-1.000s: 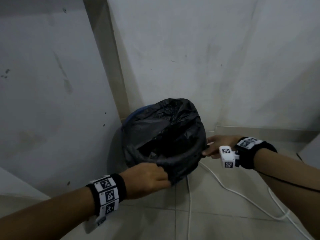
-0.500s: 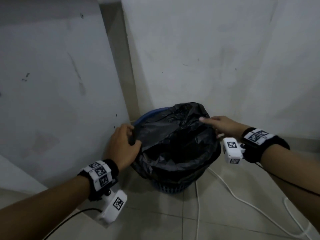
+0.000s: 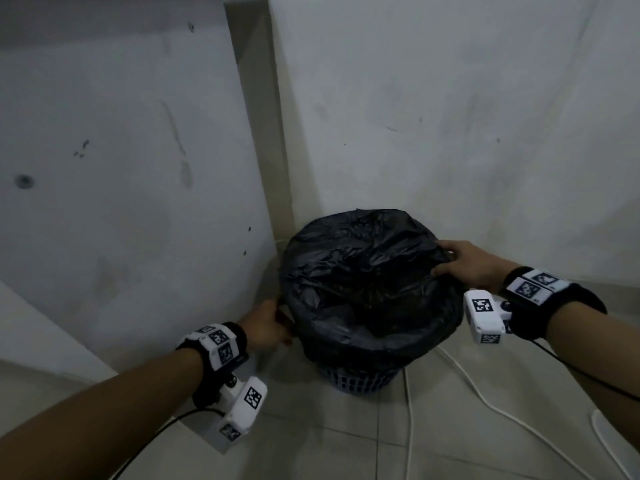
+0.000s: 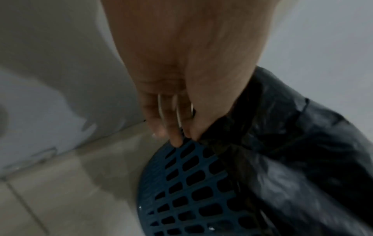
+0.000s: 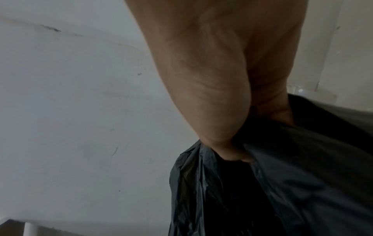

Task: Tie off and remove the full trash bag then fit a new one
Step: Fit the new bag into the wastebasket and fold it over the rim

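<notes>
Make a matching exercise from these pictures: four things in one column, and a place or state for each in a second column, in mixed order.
Things:
1. black plastic trash bag
2. blue perforated plastic bin
3. left hand
4. thin white cable

Places or states:
A. lies on the tiled floor to the right of the bin
B. pinches the bag's edge low on the bin's left side
C. stands in the corner of the walls
D. lines the bin, its mouth open

Pairs: 1-D, 2-C, 3-B, 4-A

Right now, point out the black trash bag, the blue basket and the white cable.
black trash bag (image 3: pixel 363 271): head view, crumpled plastic over the opening.
blue basket (image 4: pixel 181 183): left wrist view, slotted side wall.
white cable (image 3: pixel 485 403): head view, stretch lying on the floor tiles.
</notes>
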